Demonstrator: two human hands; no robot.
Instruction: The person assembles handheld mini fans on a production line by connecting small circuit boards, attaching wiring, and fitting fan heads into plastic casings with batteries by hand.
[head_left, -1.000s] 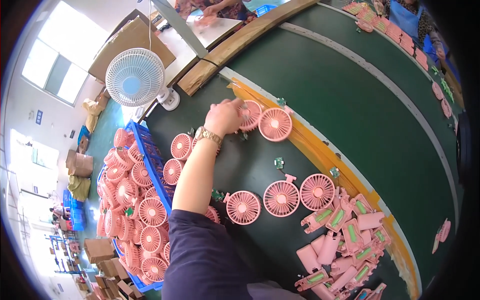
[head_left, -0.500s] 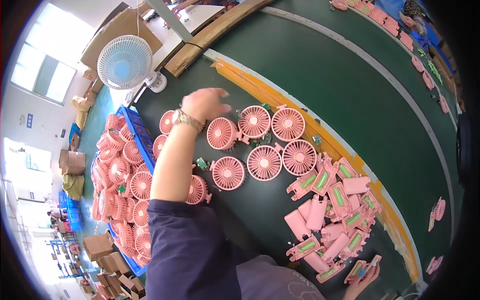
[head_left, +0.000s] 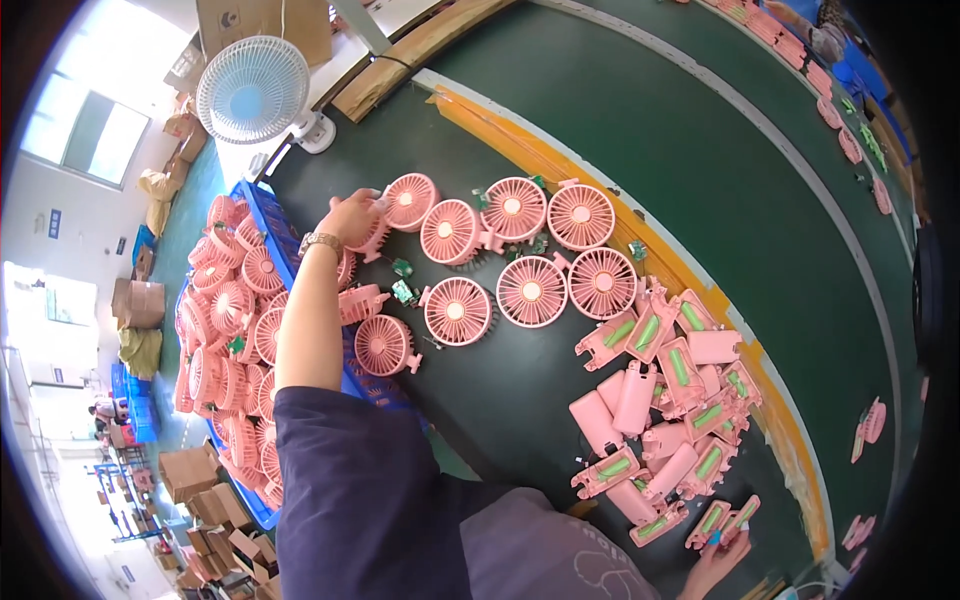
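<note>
In the head view, the left hand (head_left: 350, 215) reaches out over the dark green matte surface (head_left: 640, 140), its grip closed on the rim of a round pink plastic fan head (head_left: 410, 201) with a slatted grille, which sits at the left end of a row of like fan heads (head_left: 515, 255) lying face up and nearly touching. A metal-link wristwatch (head_left: 320, 241) circles the wrist. Beside the forearm a blue plastic crate (head_left: 275, 215) is heaped with more pink fan heads. To the right lies a pile of blocky pink handle housings (head_left: 660, 390), several showing green cylindrical cells. The right hand (head_left: 715, 565), low at the picture's edge, touches one such housing (head_left: 738, 517); whether its grip is closed cannot be told. A white desk fan (head_left: 253, 90) stands beyond
</note>
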